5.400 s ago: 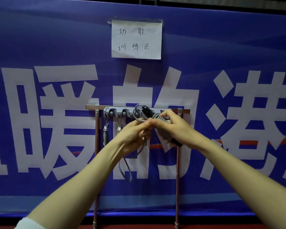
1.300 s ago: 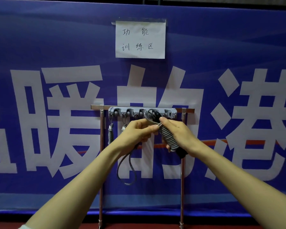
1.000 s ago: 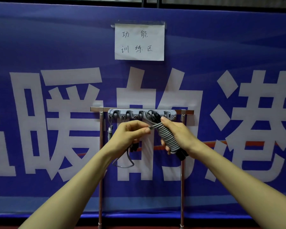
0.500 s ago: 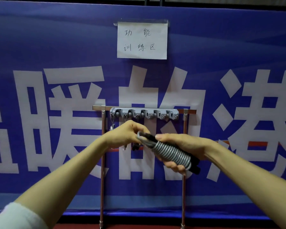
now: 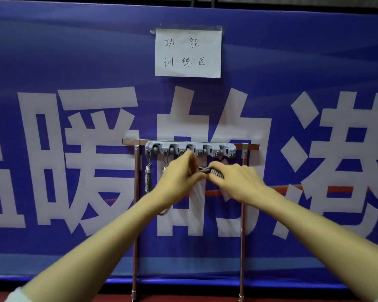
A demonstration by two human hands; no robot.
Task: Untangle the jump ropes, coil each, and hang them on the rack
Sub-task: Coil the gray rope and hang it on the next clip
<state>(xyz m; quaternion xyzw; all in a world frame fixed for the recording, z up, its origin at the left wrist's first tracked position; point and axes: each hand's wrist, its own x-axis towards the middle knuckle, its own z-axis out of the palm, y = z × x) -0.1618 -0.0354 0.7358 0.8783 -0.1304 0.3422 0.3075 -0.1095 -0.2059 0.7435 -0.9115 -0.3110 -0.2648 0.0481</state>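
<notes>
1. Gripping the coiled rope point(image 5: 216, 172), the right hand point(image 5: 238, 182) curls round it so the turns cannot spring loose.
2. The left hand point(image 5: 179, 177), blurred, seems to pinch its loop end, likely readying it for a hook.
3. The rack point(image 5: 227, 150) sits just behind; a second rope point(image 5: 148, 179) hangs from its leftmost hook.

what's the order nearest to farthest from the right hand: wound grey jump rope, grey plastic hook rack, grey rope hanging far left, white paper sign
1. wound grey jump rope: gripped in the right hand.
2. grey plastic hook rack: just above.
3. grey rope hanging far left: under the rack's left end.
4. white paper sign: high above the rack.
</notes>
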